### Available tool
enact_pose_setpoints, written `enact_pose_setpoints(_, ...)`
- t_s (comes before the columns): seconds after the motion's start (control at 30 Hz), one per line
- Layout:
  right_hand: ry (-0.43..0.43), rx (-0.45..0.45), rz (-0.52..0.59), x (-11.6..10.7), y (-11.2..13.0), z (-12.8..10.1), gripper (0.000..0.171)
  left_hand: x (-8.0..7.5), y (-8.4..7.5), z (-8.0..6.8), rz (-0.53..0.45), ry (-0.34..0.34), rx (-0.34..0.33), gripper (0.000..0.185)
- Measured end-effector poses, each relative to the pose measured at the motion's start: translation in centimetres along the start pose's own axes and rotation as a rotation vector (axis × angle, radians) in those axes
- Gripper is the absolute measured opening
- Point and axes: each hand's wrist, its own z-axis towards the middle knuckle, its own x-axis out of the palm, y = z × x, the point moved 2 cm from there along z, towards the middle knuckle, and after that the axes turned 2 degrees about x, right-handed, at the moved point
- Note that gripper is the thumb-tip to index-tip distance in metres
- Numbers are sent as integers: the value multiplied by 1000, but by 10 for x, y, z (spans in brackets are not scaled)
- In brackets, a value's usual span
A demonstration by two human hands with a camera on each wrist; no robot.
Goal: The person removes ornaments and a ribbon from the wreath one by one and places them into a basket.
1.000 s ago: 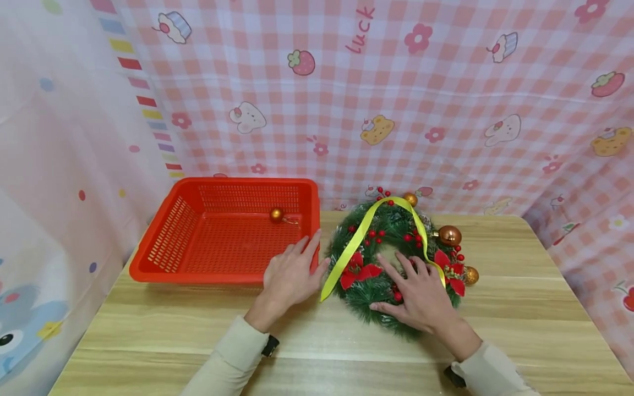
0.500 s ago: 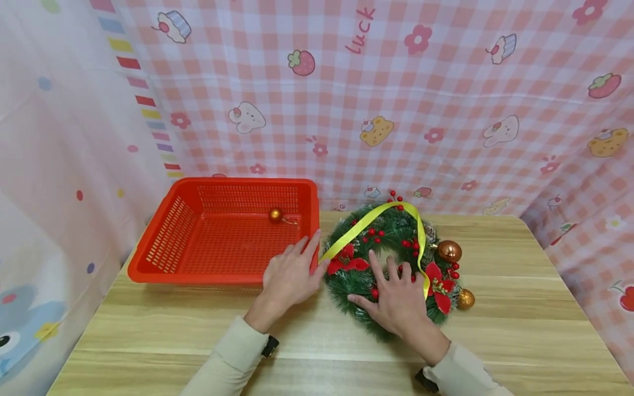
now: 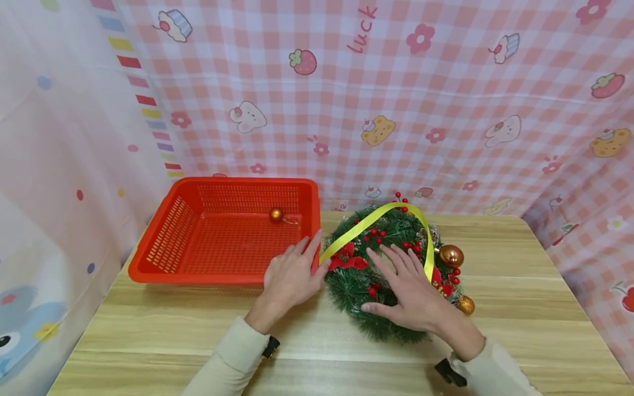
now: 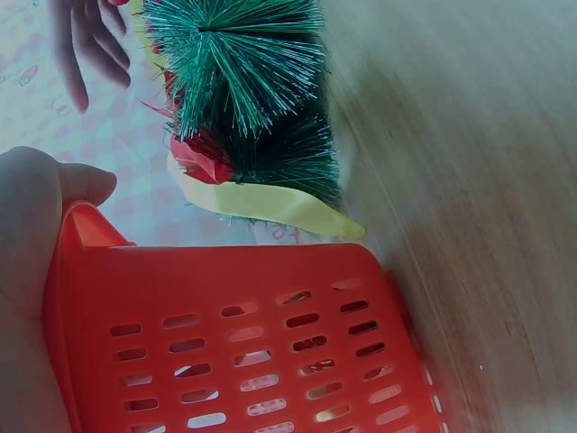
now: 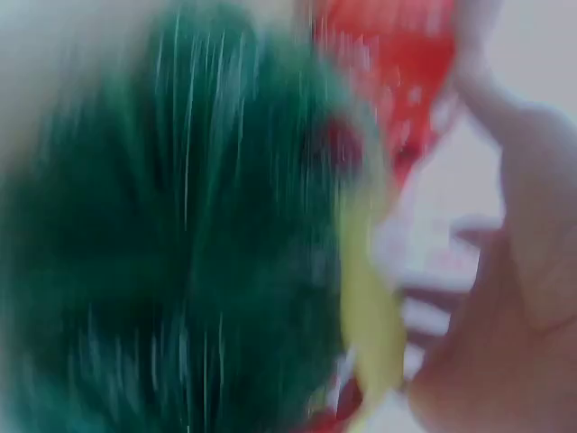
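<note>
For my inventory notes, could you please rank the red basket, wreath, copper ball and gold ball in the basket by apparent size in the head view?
1. Red basket, largest
2. Wreath, partly hidden
3. Copper ball
4. Gold ball, smallest

We look forward and down from the head across the table [image 3: 148,330]; our 2 wrist views sit close — left facing the basket [image 4: 216,284], right the wreath [image 5: 180,234] — and share both.

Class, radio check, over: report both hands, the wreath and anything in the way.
Left hand resting on rim of red basket. Right hand over wreath, fingers extended, contact unclear. Wreath on table. Possible snag: yellow ribbon draped across wreath.
</note>
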Motion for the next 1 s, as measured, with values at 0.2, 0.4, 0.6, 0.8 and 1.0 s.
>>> enact_pose_setpoints(0.2, 118, -147, -98, -9, -36, -11, 110, 2, 0, 0, -11, -10, 5, 65)
enact_pose_setpoints(0.4, 92, -131, -229, 4, -42, -15, 105, 1, -1, -1, -4, -13, 4, 65)
enact_pose_setpoints(0.6, 42, -30, -221, 14, -31, -16, 102, 0, -1, -1, 3, -8, -6, 65)
enact_pose_setpoints(0.8, 44, 103, -205, 19, -12, -13, 106, 0, -2, -1, 0, -1, -10, 66)
enact_pose_setpoints(1.0, 45, 224, -200, 25, 5, -5, 108, 1, -2, -1, 5, -13, -4, 66)
